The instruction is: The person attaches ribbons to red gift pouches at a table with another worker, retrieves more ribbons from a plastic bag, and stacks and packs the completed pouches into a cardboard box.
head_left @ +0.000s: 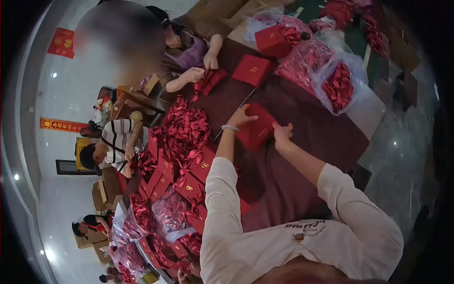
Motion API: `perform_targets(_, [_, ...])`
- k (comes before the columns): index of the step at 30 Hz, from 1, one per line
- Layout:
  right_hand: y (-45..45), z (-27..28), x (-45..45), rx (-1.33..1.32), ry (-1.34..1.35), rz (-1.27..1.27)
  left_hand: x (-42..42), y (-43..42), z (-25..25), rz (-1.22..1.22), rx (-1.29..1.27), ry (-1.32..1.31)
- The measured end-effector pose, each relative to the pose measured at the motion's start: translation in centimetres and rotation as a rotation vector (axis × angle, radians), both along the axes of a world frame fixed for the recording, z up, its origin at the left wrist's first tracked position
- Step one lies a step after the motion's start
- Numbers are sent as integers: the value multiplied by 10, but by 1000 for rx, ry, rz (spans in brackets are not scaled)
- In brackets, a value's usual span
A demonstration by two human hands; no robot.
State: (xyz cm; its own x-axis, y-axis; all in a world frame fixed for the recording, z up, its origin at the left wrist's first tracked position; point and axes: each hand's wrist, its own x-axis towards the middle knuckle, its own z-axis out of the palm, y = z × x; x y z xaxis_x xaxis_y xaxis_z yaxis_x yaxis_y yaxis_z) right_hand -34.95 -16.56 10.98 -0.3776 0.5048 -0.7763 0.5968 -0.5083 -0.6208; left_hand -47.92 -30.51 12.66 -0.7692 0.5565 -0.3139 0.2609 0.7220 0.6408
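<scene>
A red box [255, 131] is between my two hands over the dark red tablecloth [302, 175]. My left hand [242, 117] grips its upper left side, thumb over the top face. At its right edge, my right hand [283, 133] holds the corner with fingers and thumb. Just beyond lies another red box with a gold emblem [252, 70]. Left of my arms, red boxes [190, 187] and a heap of red ribbons [182, 125] cover the table. The underside of the held box is hidden.
Across the table a co-worker's hands [202, 71] handle a red ribboned piece. Another person in a striped shirt [118, 139] sits at the left. Plastic bags of red ribbons [338, 87] lie at the far right, beside a red box [273, 41].
</scene>
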Motion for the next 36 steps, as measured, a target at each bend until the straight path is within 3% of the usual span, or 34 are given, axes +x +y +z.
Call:
perform_targets(3, [49, -11, 57, -46, 287, 147, 17, 5, 10, 171, 108, 243])
perform_targets(4, [70, 1, 87, -129, 400, 186, 28, 11, 11, 211, 198, 498])
perform_targets(5, [90, 18, 119, -128, 444, 188, 46, 23, 22, 203, 202, 505])
perform_targets(7, [129, 23, 180, -78, 424, 195, 92, 61, 61, 389, 564, 578])
perform_targets(10, [192, 6, 269, -49, 350, 151, 169, 133, 53, 437, 960, -8])
perform_targets(11, [207, 8, 292, -29, 356, 74, 206, 161, 69, 390, 909, -130])
perform_targets(13, [233, 17, 360, 92, 376, 84, 273, 212, 44, 267, 1064, -577])
perform_targets(16, [248, 52, 441, 339, 490, -104, 373, 268, 28, 132, 862, -1059])
perform_targets(18, [247, 62, 495, 580, 345, -251, 430, 288, 11, -7, 841, -1359])
perform_targets(19, [243, 67, 521, 580, 391, -411, 457, 299, 9, -31, 769, -1492])
perform_targets(23, [222, 68, 636, 495, 246, -927, 538, 324, 5, -281, 432, -1538])
perform_targets(25, [197, 38, 694, 742, 137, -1080, 555, 316, 8, -297, 203, -1450])
perform_targets(28, [182, -3, 776, 516, 77, -1447, 578, 324, 13, -341, 40, -1385])
perform_targets(29, [183, -16, 803, 254, 195, -1636, 583, 328, 11, -315, -9, -1346])
perform_targets(30, [185, -39, 826, 225, 185, -1648, 587, 332, 18, -302, -61, -1298])
perform_targets(32, [177, -112, 855, -537, 605, -2416, 588, 333, 11, -204, -94, -1243])
perform_targets(33, [164, -153, 864, -567, 591, -2427, 590, 333, 13, -159, -108, -1258])
perform_targets(35, [122, -231, 863, -620, 281, -2449, 593, 332, 11, -122, -147, -1232])
perform_targets(36, [103, -247, 854, -525, 259, -2390, 596, 332, 10, -96, -155, -1229])
